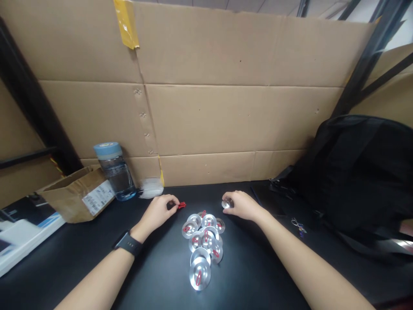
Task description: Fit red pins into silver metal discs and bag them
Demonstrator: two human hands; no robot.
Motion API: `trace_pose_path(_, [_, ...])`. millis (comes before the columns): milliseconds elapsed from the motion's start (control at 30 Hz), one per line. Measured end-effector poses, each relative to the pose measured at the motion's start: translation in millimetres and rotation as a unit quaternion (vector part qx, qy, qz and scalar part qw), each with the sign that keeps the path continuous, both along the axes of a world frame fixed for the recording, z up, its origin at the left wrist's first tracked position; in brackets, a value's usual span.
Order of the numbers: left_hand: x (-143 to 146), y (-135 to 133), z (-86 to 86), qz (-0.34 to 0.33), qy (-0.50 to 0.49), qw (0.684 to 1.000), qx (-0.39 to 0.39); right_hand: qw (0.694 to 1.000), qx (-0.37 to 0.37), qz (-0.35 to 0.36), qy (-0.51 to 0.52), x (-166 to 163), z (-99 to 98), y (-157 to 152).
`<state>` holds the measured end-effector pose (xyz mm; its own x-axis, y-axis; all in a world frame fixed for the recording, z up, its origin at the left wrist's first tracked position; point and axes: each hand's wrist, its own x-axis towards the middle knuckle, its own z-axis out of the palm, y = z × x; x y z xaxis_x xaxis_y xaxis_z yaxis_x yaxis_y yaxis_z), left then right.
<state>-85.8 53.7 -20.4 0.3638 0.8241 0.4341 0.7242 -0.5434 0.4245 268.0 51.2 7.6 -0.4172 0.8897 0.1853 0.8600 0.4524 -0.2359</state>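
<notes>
My left hand [161, 211], with a black watch [128, 244] on its wrist, has thumb and fingers pinched at a small bunch of red loops [182, 205]. On the right, my right hand [240, 205] grips a small silver finger cymbal [227, 203] by its edge, just above the table. Between and below the hands lies a loose heap of similar silver finger cymbals [200, 274], several overlapping. Many carry a red loop [198, 277] at the domed centre. My left fingertips partly cover the red loops they pinch.
A blue-lidded water bottle [115, 170] and an open paper bag [75, 193] stand at the left, with a clear plastic wrapper [151, 188] beside them. A black backpack [364, 172] fills the right side, near a small keychain [298, 226]. A cardboard wall [219, 120] closes the back.
</notes>
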Motion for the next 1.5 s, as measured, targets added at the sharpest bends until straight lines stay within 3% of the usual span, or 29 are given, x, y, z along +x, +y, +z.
trace_pose_path(133, [5.6,-6.1,7.1,-0.025,-0.016,1.000,0.009,1.000,-0.006,0.002,-0.002,3.6,-0.1,1.5])
trace_pose_path(367, [30.4,-38.7,32.1,-0.168,0.038,0.984,-0.036,1.000,-0.022,0.014,0.008,4.7,-1.0,1.9])
trace_pose_path(500, [36.0,-46.8,30.7,-0.199,0.040,0.977,-0.068,0.999,-0.030,0.006,0.011,5.5,0.4,-0.3])
trace_pose_path(767, [32.8,-43.0,31.3,-0.140,0.075,0.987,-0.032,0.998,0.019,0.026,0.053,-0.3,1.3,-2.6])
trace_pose_path(933, [34.8,-43.9,34.8,-0.114,0.036,0.993,0.009,0.974,0.041,0.158,0.157,-29.6,4.2,-24.4])
trace_pose_path(1067, [39.0,-44.4,30.2,-0.085,0.002,0.994,0.063,0.954,0.025,0.239,0.179,-53.5,6.9,-52.6])
trace_pose_path(1300, [52.5,-55.7,30.4,-0.146,-0.014,0.967,0.209,0.958,0.028,0.267,0.099,-67.6,7.9,-69.8])
trace_pose_path(1400, [56.1,-59.8,33.3,-0.146,-0.007,0.966,0.211,0.957,0.016,0.270,0.107,-67.3,9.3,-68.6])
trace_pose_path(1500, [56.3,-60.8,35.6,-0.106,-0.038,0.977,0.180,0.952,0.014,0.267,0.149,-64.8,6.2,-63.8])
